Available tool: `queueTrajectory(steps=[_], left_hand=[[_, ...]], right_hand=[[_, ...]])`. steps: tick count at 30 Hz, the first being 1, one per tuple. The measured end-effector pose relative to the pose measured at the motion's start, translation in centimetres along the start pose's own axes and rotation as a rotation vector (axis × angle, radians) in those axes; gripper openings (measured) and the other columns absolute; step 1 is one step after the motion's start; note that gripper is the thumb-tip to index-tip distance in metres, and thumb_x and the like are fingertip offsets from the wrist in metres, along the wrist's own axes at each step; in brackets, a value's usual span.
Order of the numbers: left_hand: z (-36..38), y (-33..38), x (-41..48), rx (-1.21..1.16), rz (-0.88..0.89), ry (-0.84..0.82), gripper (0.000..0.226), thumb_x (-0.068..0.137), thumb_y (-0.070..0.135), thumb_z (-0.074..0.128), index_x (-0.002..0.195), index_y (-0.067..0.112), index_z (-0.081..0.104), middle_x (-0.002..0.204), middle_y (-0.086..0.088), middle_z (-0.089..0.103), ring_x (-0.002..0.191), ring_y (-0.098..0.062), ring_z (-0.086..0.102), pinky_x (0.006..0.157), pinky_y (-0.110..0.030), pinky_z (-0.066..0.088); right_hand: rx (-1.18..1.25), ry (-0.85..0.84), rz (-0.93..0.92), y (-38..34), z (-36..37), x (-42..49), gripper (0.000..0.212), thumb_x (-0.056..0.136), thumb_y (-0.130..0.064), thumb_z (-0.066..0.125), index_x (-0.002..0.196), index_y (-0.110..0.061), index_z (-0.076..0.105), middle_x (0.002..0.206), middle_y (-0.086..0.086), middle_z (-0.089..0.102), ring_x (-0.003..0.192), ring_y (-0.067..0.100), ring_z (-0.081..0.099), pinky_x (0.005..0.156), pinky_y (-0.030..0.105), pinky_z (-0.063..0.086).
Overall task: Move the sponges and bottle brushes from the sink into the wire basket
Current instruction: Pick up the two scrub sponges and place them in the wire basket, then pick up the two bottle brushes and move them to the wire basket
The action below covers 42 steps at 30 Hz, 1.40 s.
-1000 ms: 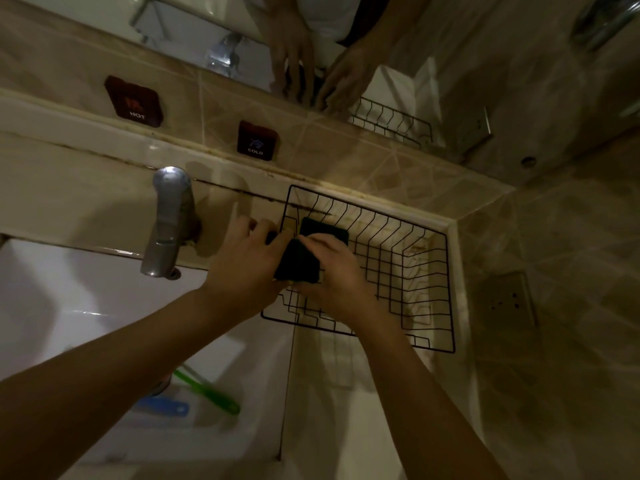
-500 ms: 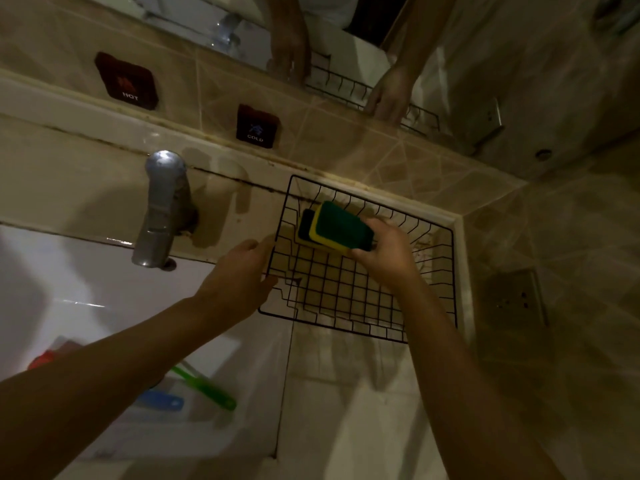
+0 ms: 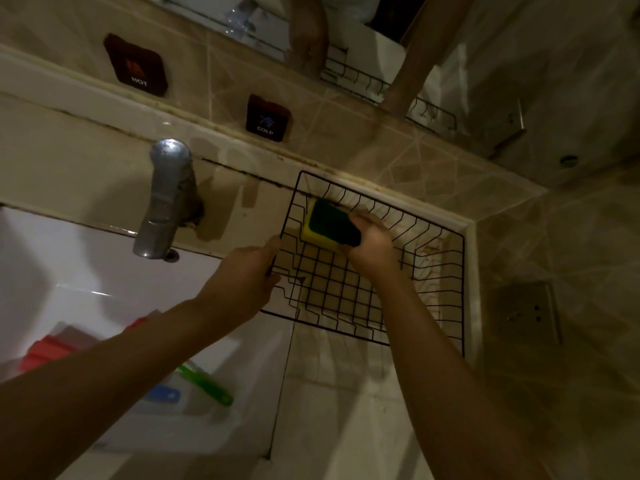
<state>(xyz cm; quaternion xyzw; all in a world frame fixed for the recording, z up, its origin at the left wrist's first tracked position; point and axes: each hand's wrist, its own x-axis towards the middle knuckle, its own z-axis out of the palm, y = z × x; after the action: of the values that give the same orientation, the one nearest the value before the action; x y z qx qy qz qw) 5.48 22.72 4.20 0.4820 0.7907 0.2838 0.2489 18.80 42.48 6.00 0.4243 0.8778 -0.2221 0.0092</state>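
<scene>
One sponge [image 3: 329,225] clamped in right hand [image 3: 372,249] fingers, lowered since half a second ago into wire basket [image 3: 450,289] far-left corner. Left hand [image 3: 244,280] now pinching basket rim. Brushes [image 3: 207,384] remaining in sink [image 3: 69,271].

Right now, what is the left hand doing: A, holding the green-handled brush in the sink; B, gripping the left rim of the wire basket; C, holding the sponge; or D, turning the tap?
B: the left hand grips the wire basket at its left rim, while the right hand holds the sponge.
</scene>
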Motion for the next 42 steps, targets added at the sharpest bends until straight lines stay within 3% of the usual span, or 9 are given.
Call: queueTrajectory(steps=[5, 9, 13, 17, 22, 25, 28, 34, 42], left_hand=[[-0.5, -0.4, -1.0, -0.072, 0.056, 0.064, 0.058, 0.090, 0.031, 0.059, 0.142, 0.027, 0.035, 0.088, 0.000, 0.063, 0.066, -0.009, 0.052, 0.060, -0.026, 0.045], [-0.4, -3.3, -3.7, -0.119, -0.075, 0.108, 0.038, 0.091, 0.039, 0.055, 0.126, 0.025, 0.053, 0.087, 0.003, 0.063, 0.064, -0.003, 0.053, 0.058, -0.021, 0.043], [0.7, -6.9, -8.5, -0.074, -0.352, 0.017, 0.018, 0.090, 0.033, 0.059, 0.082, 0.019, 0.066, 0.060, 0.010, 0.058, 0.047, 0.000, 0.053, 0.044, -0.015, 0.041], [1.7, -10.3, -13.1, -0.192, -0.615, -0.093, 0.028, 0.088, 0.015, 0.059, 0.060, 0.010, 0.058, 0.051, -0.002, 0.058, 0.039, -0.009, 0.058, 0.047, -0.032, 0.055], [1.4, -13.2, -16.1, -0.502, -0.976, 0.003, 0.019, 0.082, 0.015, 0.066, 0.065, 0.008, 0.060, 0.039, 0.002, 0.062, 0.044, -0.012, 0.066, 0.055, -0.025, 0.056], [1.2, -13.4, -16.5, -0.877, -1.189, 0.066, 0.016, 0.086, 0.006, 0.058, 0.075, 0.015, 0.052, 0.051, 0.001, 0.067, 0.051, -0.015, 0.066, 0.064, -0.032, 0.058], [1.4, -13.8, -16.4, -0.909, -1.273, 0.141, 0.021, 0.086, 0.004, 0.055, 0.071, 0.017, 0.048, 0.074, -0.005, 0.055, 0.064, -0.019, 0.057, 0.063, -0.032, 0.053], [2.6, -14.8, -16.2, -0.921, -1.310, 0.197, 0.006, 0.083, -0.002, 0.055, 0.088, 0.001, 0.058, 0.073, -0.017, 0.056, 0.060, -0.030, 0.056, 0.054, -0.036, 0.050], [3.9, -17.8, -16.4, -0.738, -1.386, 0.215, 0.017, 0.085, -0.007, 0.044, 0.073, 0.004, 0.042, 0.064, -0.019, 0.048, 0.045, -0.030, 0.054, 0.032, -0.039, 0.050]], right_hand=[[0.008, 0.016, 0.067, -1.9, -1.8, -1.3, 0.073, 0.081, -0.027, 0.073, 0.144, -0.014, 0.039, 0.149, 0.013, 0.040, 0.139, 0.029, 0.033, 0.115, 0.043, 0.032], [0.475, 0.266, 0.085, -5.7, -3.8, -6.6, 0.036, 0.085, -0.018, 0.070, 0.120, -0.024, 0.063, 0.112, -0.009, 0.067, 0.101, 0.006, 0.063, 0.079, 0.018, 0.054], [0.800, -0.316, 0.059, -9.3, -1.4, -13.0, 0.012, 0.088, -0.027, 0.064, 0.096, -0.032, 0.070, 0.087, -0.008, 0.074, 0.073, 0.013, 0.072, 0.058, 0.022, 0.057], [0.578, -0.570, 0.130, -10.8, 7.2, -16.5, 0.019, 0.089, -0.025, 0.064, 0.107, -0.020, 0.069, 0.095, 0.000, 0.075, 0.080, 0.015, 0.072, 0.071, 0.032, 0.061], [0.396, -0.688, 0.202, -10.8, 16.3, -17.5, 0.040, 0.089, -0.029, 0.062, 0.127, -0.017, 0.059, 0.123, 0.005, 0.066, 0.109, 0.020, 0.062, 0.092, 0.025, 0.049], [0.322, -0.687, 0.206, -11.5, 19.7, -17.3, 0.052, 0.089, -0.021, 0.063, 0.138, -0.011, 0.048, 0.139, 0.011, 0.055, 0.124, 0.026, 0.053, 0.097, 0.025, 0.040], [0.303, -0.697, 0.199, -12.2, 21.9, -17.1, 0.063, 0.084, -0.011, 0.066, 0.142, -0.008, 0.042, 0.147, 0.014, 0.046, 0.131, 0.029, 0.046, 0.104, 0.028, 0.037], [0.193, -0.608, 0.179, -13.4, 25.1, -17.9, 0.037, 0.080, -0.004, 0.059, 0.117, -0.006, 0.061, 0.117, 0.017, 0.062, 0.103, 0.033, 0.061, 0.082, 0.031, 0.049], [0.290, -0.540, 0.386, -13.7, 26.1, -17.7, 0.020, 0.078, -0.002, 0.053, 0.070, -0.017, 0.064, 0.067, 0.004, 0.057, 0.066, 0.023, 0.054, 0.059, 0.025, 0.042]])
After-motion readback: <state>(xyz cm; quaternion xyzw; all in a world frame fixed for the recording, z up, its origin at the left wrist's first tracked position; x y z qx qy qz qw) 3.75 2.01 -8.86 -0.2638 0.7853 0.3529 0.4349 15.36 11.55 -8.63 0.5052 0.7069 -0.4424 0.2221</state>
